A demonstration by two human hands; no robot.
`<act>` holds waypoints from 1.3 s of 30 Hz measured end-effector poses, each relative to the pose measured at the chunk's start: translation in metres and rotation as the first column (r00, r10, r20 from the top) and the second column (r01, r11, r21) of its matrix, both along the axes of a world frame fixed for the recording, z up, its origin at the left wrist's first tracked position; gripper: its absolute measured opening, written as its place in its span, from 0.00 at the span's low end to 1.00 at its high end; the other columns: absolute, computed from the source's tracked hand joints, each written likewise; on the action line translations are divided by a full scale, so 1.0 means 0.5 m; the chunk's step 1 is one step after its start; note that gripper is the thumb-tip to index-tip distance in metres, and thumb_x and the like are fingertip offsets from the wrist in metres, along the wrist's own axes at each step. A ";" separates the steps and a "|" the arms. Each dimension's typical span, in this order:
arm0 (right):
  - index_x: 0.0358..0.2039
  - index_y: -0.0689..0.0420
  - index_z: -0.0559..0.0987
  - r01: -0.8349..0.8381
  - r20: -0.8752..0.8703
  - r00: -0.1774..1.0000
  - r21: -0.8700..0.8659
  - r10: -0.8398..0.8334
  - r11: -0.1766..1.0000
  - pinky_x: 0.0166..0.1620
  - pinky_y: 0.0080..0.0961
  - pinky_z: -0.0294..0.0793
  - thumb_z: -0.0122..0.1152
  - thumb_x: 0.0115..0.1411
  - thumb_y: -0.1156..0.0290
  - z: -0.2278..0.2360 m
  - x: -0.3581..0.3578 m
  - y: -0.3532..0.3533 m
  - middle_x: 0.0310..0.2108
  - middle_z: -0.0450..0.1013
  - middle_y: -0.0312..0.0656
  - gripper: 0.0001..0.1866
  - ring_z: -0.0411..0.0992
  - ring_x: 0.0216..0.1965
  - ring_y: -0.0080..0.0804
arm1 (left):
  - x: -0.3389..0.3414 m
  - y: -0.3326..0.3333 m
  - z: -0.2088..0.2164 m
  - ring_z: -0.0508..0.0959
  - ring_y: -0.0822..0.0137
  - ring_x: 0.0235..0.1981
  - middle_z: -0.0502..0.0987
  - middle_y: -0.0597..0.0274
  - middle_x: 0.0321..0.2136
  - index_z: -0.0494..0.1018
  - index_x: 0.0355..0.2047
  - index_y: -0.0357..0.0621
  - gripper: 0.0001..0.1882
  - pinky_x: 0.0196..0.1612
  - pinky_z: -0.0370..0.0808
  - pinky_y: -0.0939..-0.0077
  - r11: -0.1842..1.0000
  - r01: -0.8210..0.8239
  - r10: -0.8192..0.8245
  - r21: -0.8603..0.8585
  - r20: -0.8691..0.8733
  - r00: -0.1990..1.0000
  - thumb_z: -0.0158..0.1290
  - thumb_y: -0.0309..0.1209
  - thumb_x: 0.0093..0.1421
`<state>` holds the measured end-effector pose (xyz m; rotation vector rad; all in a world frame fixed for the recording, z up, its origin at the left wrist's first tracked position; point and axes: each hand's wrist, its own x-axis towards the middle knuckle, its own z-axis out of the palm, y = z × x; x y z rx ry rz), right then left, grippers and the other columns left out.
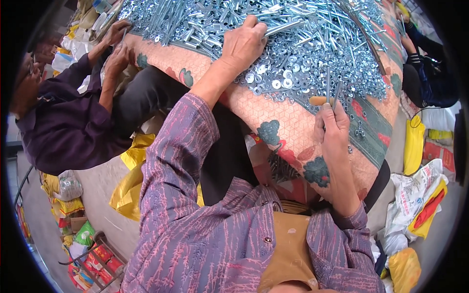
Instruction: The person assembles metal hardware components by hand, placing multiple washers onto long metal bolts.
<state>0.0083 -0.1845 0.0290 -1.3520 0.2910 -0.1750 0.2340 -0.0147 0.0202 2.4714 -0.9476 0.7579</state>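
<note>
A person in a purple-and-pink patterned jacket (185, 229) sits at a tabletop (244, 103) with a peach, flower-printed covering, its far side heaped with small silvery metal parts. The left hand (245, 43) reaches to the heap, back upward and fingers curled in narrowly, beside a long metal tube (286, 28); the fingertips are partly hidden, so one cannot tell whether they grip it. The right hand (334, 119), near the heap's front edge, pinches slim metal rods (337, 93) that point away from the body. A short tan cylinder (320, 100) lies crosswise by its thumb; its kind is unclear.

Loose tubes (195, 34) fill the far part of the heap, and flat round washers (277, 84) spread in front of them, between the two hands. A few small pieces (359, 129) lie apart, to the right of the right hand.

On the left, a co-worker in a dark purple top (68, 117) has both hands at the tabletop's edge. At the upper right, another person's dark sleeve (417, 36) shows. Yellow sacks (414, 141) and other bags lie around on the floor (105, 210).
</note>
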 end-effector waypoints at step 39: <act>0.50 0.65 0.70 -0.222 0.026 0.969 -0.356 0.248 0.908 0.27 0.17 0.67 0.47 0.64 0.78 0.059 -0.076 -0.028 0.18 0.66 0.31 0.15 0.68 0.21 0.16 | -0.279 -0.004 0.023 0.62 0.84 0.11 0.72 0.54 0.30 0.66 0.41 0.28 0.12 0.10 0.57 0.93 0.225 -0.733 -0.973 -0.642 -0.105 -0.206 0.47 0.28 0.64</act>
